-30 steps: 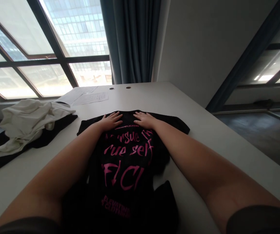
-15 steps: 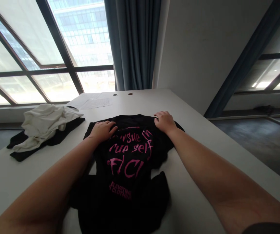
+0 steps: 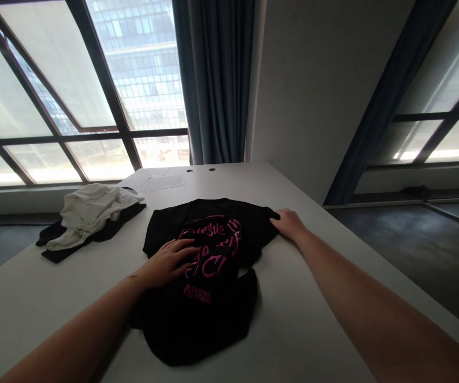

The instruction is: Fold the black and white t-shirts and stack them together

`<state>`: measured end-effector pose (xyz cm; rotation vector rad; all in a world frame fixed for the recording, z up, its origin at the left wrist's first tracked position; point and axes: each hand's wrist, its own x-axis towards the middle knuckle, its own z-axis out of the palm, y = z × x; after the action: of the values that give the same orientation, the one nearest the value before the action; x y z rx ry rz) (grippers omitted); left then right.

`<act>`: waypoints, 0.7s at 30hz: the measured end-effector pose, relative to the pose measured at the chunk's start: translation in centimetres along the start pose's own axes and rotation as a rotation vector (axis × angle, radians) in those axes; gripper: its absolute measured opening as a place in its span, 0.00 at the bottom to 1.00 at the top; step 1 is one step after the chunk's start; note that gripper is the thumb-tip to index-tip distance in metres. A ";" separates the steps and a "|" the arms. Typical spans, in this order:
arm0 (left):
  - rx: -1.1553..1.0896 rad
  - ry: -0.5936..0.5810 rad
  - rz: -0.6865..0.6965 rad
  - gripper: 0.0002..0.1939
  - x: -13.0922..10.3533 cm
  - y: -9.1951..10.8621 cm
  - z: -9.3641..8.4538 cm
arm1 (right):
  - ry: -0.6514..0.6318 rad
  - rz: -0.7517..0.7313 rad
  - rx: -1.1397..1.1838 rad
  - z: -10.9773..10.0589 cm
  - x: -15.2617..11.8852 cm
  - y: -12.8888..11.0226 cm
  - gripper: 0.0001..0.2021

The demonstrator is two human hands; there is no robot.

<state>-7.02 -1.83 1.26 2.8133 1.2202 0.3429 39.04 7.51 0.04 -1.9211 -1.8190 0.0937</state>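
On the white tabletop [image 3: 285, 330], a crumpled off-white cloth [image 3: 89, 210] lies over a black garment [image 3: 109, 229], near flat paper sheets [image 3: 163, 182]. The left hand [image 3: 171, 261], fingers spread, covers some lettering on the pink-printed black shirt [image 3: 215, 247] mid-table; the right hand [image 3: 289, 223] pinches its right-side corner.

The black shirt [image 3: 201, 340] is matt cloth, the white garment [image 3: 88, 210] rumpled cloth, the curtain [image 3: 217, 80] matt fabric; the bench [image 3: 293, 330] looks smooth, the sheets [image 3: 163, 183] on it paper.
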 end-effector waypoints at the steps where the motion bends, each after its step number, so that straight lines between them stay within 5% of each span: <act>1: 0.028 0.052 -0.052 0.26 0.0 -0.5 0.2 | 0.002 -0.011 0.034 -0.1 0.1 -0.4 0.15; 3: 0.079 0.138 -0.196 0.29 0.1 -1.9 0.5 | 0.013 -0.006 0.230 -0.2 0.4 -1.0 0.15; 6: 0.094 0.116 -0.373 0.26 0.5 -4.4 0.9 | -0.026 0.090 0.778 -0.9 0.8 -1.4 0.15; 9: 0.115 0.098 -0.454 0.24 0.6 -6.0 1.0 | -0.233 0.222 1.057 -2.6 0.9 -0.9 0.16; 13: 0.192 0.135 -0.524 0.20 0.4 -6.5 0.1 | -0.695 0.149 1.127 -5.5 0.7 0.9 0.22; 15: 0.204 0.158 -0.602 0.17 0.3 -6.5 -0.7 | -0.801 0.065 1.103 -6.5 0.9 1.8 0.28; 17: 0.212 0.208 -0.738 0.17 0.0 -7.0 -1.7 | -0.790 0.059 1.018 -6.7 1.4 2.1 0.30; 21: 0.281 0.313 -0.970 0.21 -1.9 -9.7 -3.8 | -0.656 0.167 0.821 -6.0 2.6 1.5 0.20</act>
<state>-16.06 3.30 3.31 1.9932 2.6379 0.5592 42.91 8.26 5.44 -1.4859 -1.5622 1.4238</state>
